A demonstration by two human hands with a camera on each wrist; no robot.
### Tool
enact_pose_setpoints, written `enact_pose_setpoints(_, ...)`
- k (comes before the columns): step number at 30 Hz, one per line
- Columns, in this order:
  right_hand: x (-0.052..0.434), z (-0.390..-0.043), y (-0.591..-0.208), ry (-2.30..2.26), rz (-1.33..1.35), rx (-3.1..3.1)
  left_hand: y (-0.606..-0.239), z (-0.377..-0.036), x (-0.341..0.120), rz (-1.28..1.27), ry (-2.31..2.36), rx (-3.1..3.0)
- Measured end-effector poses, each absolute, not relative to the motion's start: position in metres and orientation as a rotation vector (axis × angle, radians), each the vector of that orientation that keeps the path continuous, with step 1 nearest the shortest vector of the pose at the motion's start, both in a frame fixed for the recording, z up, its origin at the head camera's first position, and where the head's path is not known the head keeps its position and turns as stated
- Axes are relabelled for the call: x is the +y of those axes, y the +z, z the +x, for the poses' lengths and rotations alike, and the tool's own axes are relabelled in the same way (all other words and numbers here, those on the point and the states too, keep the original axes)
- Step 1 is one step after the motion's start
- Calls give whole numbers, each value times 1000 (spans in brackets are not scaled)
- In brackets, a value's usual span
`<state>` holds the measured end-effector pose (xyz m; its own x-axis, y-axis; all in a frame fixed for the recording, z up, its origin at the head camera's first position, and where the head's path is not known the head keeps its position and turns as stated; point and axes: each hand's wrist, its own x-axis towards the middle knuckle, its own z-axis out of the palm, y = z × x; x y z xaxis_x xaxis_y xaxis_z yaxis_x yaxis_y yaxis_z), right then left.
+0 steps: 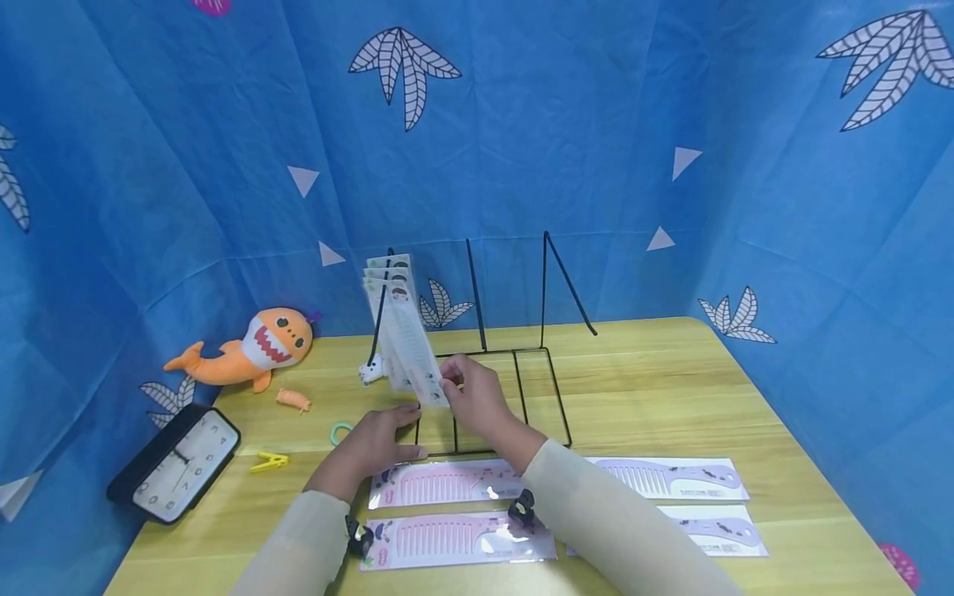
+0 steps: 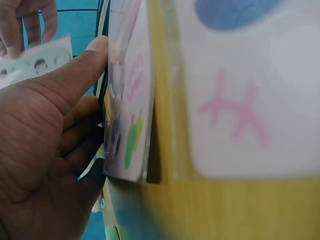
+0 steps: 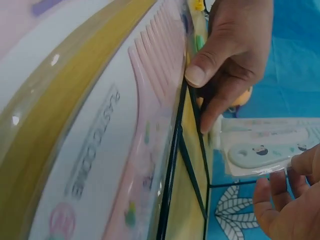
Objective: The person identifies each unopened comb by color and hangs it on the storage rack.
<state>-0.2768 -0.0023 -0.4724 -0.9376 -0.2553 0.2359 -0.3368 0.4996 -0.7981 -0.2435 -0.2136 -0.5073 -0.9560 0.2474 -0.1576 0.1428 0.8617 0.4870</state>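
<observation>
A black wire rack [image 1: 543,290] stands on the wooden table [image 1: 656,389], with several packaged combs [image 1: 387,266] leaning in its left slot. My right hand [image 1: 469,396] pinches the lower end of one packaged comb [image 1: 406,339] at that slot; the right wrist view shows its fingers [image 3: 285,200] on the pack's edge [image 3: 265,150]. My left hand [image 1: 376,443] lies flat at the rack's front left corner, its thumb [image 3: 200,72] against the base wire [image 3: 172,165]. Just in front of it lies a pink packaged comb [image 1: 447,484], which fills the left wrist view [image 2: 132,100] beside my left hand [image 2: 45,165].
A second pink comb pack [image 1: 455,538] and two purple ones [image 1: 671,478] [image 1: 715,530] lie near the front edge. To the left are an orange shark plush [image 1: 253,348], a black clock [image 1: 175,463], a yellow clip [image 1: 268,462] and a green ring [image 1: 340,432]. Blue cloth encloses the table.
</observation>
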Motion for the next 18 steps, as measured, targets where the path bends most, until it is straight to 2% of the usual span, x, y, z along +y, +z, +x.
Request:
enact_pose_setpoints(8,-20,-281,-477,1363,537,-2664,-507,-245,-214,315,703,2829)
enact_pose_setpoints(18,-34,-283,-483,1489,524,-2602,-508,-246,-214,307,720,2830)
